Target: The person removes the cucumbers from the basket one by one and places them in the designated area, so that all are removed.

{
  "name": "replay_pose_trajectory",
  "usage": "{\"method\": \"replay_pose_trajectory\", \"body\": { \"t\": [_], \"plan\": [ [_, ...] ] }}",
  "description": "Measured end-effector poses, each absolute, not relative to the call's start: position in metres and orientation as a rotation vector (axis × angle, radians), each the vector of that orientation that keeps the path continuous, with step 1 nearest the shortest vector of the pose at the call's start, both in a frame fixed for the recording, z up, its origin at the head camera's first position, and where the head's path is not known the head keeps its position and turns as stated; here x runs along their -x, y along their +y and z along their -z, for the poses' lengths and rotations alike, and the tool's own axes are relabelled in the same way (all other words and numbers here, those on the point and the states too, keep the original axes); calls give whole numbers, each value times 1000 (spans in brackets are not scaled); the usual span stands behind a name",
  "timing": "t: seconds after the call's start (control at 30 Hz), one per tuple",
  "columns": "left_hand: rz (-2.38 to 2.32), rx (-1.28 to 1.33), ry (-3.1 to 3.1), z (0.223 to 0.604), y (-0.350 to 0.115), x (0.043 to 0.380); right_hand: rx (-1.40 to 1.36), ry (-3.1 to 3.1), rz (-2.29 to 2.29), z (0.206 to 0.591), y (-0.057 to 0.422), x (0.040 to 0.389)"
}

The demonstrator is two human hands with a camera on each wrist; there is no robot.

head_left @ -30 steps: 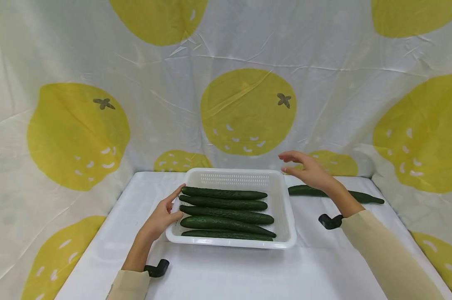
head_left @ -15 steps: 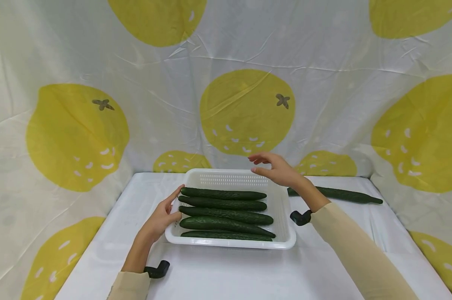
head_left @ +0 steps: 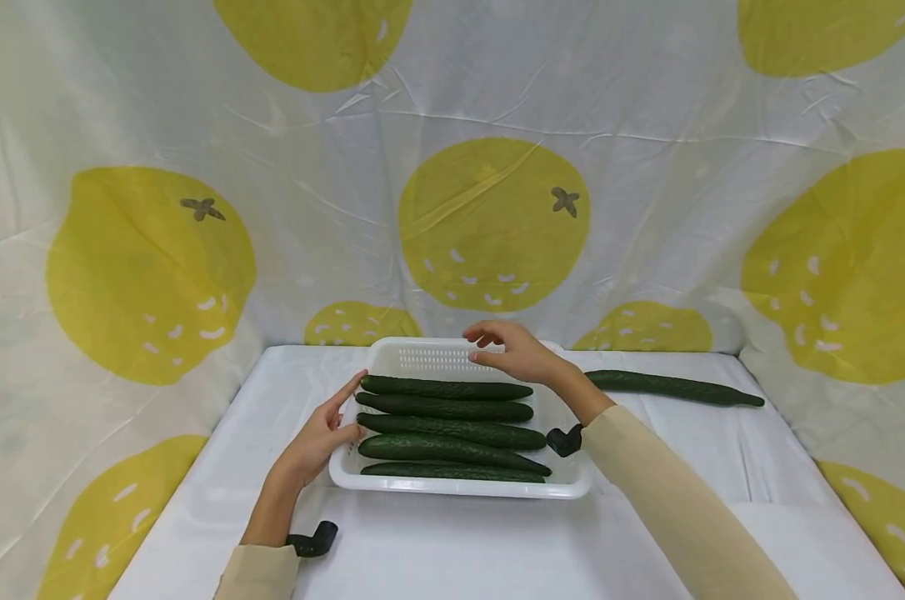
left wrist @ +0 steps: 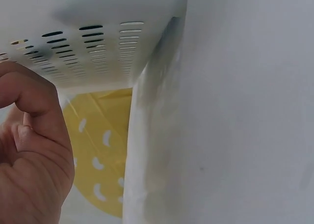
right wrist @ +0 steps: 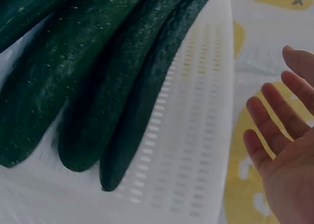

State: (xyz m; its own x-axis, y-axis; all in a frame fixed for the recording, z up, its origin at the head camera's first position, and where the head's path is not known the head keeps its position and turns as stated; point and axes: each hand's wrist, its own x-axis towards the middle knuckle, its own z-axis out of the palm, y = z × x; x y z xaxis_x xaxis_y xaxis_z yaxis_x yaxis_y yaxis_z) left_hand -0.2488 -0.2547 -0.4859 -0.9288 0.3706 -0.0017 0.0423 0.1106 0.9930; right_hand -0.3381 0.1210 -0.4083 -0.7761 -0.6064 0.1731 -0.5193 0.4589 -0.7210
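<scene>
A white plastic basket with slotted walls holds several dark green cucumbers lying side by side. My left hand grips the basket's left side, thumb and index finger at the rim; in the left wrist view, curled fingers show beside the slotted wall. Over the basket's back right part hovers my right hand, holding nothing. The right wrist view shows its fingers spread and slightly bent, apart from the cucumbers. One more cucumber lies on the table, right of the basket.
A white cloth covers the table. Behind and at the sides hangs a pale curtain printed with yellow lemons, close to the table's back edge. Each wrist carries a black camera mount.
My right hand has moved left, from beyond the basket's right edge to over its back part, and lowered slightly. The left hand, basket and cucumbers stay in place.
</scene>
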Motion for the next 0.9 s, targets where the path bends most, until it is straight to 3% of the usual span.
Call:
{"method": "replay_pose_trajectory", "body": {
  "t": [0.37,0.9],
  "plan": [
    [-1898,-392,2168,480,-251,246,991,2524,1079,440,105,341],
    [-1833,-324,2323,478,-247,244,949,2599,574,452,84,330]
  ]
}}
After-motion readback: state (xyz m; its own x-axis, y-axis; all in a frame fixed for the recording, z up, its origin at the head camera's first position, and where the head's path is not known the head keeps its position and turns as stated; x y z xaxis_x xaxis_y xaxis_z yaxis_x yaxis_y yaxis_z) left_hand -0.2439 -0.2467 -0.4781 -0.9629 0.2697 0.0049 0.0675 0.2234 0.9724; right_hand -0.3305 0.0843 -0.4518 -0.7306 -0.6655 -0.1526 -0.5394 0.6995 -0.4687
